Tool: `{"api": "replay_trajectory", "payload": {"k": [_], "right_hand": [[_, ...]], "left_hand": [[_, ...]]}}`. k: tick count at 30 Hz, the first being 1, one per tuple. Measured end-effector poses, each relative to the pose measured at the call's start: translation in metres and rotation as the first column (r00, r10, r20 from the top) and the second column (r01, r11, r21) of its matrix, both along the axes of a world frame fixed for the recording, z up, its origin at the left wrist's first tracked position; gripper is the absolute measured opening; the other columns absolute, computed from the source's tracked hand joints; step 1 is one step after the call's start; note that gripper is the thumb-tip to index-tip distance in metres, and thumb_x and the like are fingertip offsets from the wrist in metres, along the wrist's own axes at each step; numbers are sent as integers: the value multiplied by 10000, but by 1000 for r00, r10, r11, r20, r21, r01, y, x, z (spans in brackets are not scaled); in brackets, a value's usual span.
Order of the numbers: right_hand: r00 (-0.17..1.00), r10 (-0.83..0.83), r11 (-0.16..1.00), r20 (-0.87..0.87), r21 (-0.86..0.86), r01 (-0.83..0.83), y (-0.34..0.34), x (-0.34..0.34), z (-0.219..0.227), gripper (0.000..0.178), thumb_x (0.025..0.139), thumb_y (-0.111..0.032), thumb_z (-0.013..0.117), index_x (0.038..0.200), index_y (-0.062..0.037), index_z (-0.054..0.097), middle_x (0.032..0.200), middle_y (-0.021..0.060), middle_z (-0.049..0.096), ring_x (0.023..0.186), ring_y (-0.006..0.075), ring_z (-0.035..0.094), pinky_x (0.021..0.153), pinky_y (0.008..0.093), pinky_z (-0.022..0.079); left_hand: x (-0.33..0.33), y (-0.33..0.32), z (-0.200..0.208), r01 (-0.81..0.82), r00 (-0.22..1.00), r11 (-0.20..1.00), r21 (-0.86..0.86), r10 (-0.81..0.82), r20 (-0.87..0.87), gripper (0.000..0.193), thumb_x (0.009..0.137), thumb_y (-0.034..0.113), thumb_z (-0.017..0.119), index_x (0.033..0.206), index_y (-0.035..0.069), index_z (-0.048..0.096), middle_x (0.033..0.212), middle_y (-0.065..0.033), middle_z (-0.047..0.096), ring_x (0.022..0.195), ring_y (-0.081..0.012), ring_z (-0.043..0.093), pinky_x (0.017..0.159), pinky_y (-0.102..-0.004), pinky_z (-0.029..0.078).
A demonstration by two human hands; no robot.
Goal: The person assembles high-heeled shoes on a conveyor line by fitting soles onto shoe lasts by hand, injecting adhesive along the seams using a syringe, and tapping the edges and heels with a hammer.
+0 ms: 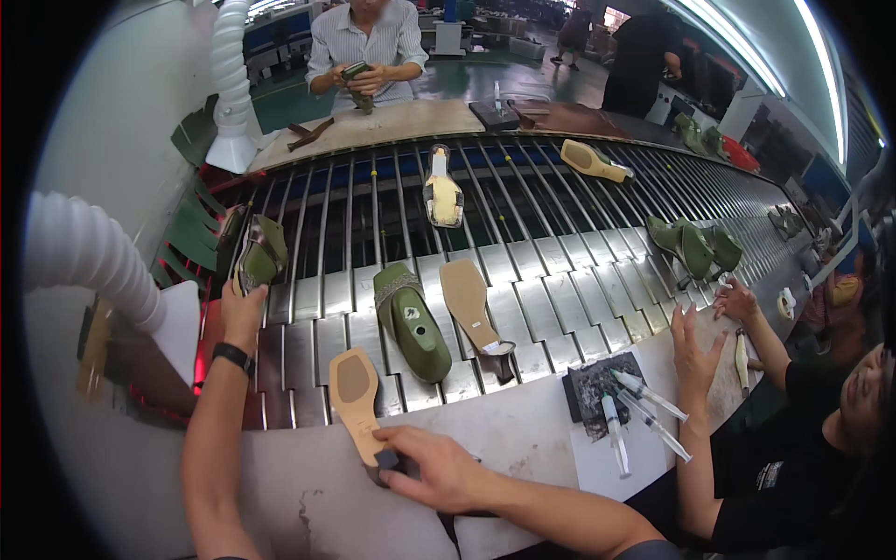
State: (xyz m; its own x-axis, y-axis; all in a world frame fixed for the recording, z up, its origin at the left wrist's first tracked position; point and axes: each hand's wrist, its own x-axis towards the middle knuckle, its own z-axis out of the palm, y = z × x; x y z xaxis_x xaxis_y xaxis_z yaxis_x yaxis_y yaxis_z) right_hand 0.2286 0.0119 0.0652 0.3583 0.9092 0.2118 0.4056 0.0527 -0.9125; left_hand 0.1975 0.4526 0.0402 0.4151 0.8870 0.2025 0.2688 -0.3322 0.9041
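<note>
At the left end of the conveyor, my left hand reaches out with its fingers closed round the end of a green shoe mounted on a last. My right hand pinches the dark heel of a tan shoe sole between thumb and fingers, low over the near table edge. Just beyond it, a green lasted shoe lies bottom up on the metal slats. Beside that lies another tan sole with a heel.
White hoses hang at the left. A black pad with several syringes sits on the near table. At right, a co-worker's hands are near green shoes. Across the roller conveyor, another person handles a green shoe.
</note>
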Motion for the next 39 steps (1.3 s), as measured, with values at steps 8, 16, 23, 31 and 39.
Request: {"api": "replay_trajectory", "payload": {"k": [8,16,23,31,39], "right_hand": [[987,-81,997,-142,-20,79,-1,-1,-13,331,962,-252,733,1136,27,695,817,117,686,741,210,647,718,368,537],[714,-207,978,-669,-138,155,-22,-117,16,367,1070,-115,626,1404,34,590,1207,71,643,1088,108,617,956,289,513],[897,-345,939,275,94,332,-54,-116,-12,309,938,-82,714,1202,27,597,1465,303,582,1418,547,493,1176,520,415],[939,-252,946,-234,147,291,-37,-118,5,314,1004,-183,693,1225,37,659,1432,243,635,1342,304,622,1150,427,460],[882,-278,960,-380,-86,265,-4,-130,1,470,1074,-221,667,650,-80,521,597,-29,535,525,46,453,486,254,358]], "left_hand": [[-235,-220,47,53,998,916,398,-37,-47,858,814,46,828,1567,-43,425,1461,-209,539,1311,-353,564,1146,-435,427],[-340,-299,45,236,947,777,584,-48,-318,954,687,220,945,1524,8,538,1512,-233,509,1340,-431,542,1085,-507,483],[-340,-284,-13,-5,1000,811,585,6,0,610,863,246,857,1362,-23,633,1231,-217,682,1066,-372,700,924,-426,565],[-342,-288,-20,-76,997,782,619,60,47,564,889,311,873,1303,-6,659,1018,-185,746,866,-341,757,786,-402,601],[-348,-287,-25,-79,995,849,522,32,100,561,908,361,879,1260,-17,659,998,-159,748,844,-286,760,776,-367,602]]}}
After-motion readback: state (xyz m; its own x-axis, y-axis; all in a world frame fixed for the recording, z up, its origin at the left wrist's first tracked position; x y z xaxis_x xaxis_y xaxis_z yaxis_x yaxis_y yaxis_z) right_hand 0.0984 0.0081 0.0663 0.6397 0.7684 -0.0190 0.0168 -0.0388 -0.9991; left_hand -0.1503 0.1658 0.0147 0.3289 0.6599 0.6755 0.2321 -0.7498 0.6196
